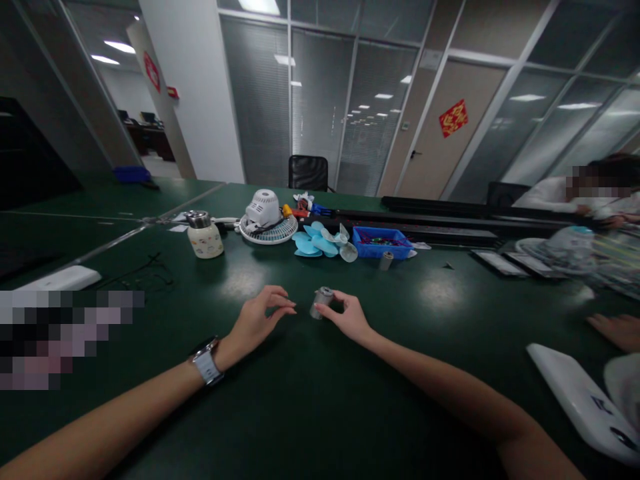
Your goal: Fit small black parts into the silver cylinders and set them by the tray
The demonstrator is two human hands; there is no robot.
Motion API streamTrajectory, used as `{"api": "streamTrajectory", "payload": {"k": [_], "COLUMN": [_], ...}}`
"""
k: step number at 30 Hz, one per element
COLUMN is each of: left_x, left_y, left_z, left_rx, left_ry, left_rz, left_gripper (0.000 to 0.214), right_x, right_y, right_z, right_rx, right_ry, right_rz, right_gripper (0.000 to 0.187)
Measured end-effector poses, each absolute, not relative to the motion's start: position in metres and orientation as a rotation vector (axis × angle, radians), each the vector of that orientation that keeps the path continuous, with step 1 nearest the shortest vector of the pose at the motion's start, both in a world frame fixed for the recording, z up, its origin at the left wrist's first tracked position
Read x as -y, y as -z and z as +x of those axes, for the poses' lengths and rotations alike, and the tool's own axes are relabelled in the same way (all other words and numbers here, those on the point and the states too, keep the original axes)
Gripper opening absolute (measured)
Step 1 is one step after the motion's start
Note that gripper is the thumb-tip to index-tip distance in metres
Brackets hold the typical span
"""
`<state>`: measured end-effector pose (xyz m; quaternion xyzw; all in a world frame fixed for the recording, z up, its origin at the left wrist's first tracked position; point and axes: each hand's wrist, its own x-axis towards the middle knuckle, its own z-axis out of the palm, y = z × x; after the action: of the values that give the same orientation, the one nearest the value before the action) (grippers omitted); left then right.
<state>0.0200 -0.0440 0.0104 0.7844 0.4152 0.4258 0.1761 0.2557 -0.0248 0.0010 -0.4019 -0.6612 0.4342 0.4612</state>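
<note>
A small grey metal cylinder [321,303] with a rimmed top stands upright at the middle of the dark green table. My right hand [351,319] pinches it from the right between thumb and fingers. Whether its base touches the table I cannot tell. To its left hovers my left hand [264,312], holding nothing, with curled fingers and a gap between thumb and forefinger. A watch with a pale strap [207,365] is on that wrist. Farther back, a similar grey cylinder [385,261] stands in front of a blue bin [383,247] of thin wires.
Behind my hands are light-blue fan blades [320,241], a white fan housing [263,208] on a round grille [270,233], and a cream bottle [205,239]. Long black strips [420,225] lie at the back. At right are a white panel [583,397] and another person's hand [617,330].
</note>
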Motion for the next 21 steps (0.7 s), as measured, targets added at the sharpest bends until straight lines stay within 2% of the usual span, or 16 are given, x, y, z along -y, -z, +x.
{"api": "streamTrajectory", "payload": {"k": [3,9,13,17,19,21], "left_x": [0.039,0.036,0.036,0.034,0.033,0.033], "left_y": [-0.002,0.0,-0.001,0.001,0.0,-0.002], "left_z": [0.017,0.018,0.017,0.016,0.015,0.015], "left_rx": [-1.129,-1.145,-1.21,-1.308,-1.362,-1.407], "left_ry": [-1.043,-0.951,-0.969,-1.012,-1.021,-1.014], "left_rz": [2.191,2.129,2.086,2.048,2.046,2.052], "left_gripper": [0.031,0.052,0.049,0.036,0.03,0.035], "right_x": [0.018,0.009,0.009,0.017,0.021,0.024], "right_y": [0.003,0.005,0.004,0.005,0.005,0.005], "right_z": [0.256,0.257,0.257,0.253,0.251,0.252], "right_rx": [1.364,1.229,1.125,1.159,1.323,1.533], "right_ry": [-1.416,-1.596,-1.67,-1.614,-1.449,-1.194], "right_rz": [-0.88,-0.813,-0.806,-0.815,-0.852,-0.904], "right_gripper": [0.048,0.054,0.05,0.049,0.051,0.049]}}
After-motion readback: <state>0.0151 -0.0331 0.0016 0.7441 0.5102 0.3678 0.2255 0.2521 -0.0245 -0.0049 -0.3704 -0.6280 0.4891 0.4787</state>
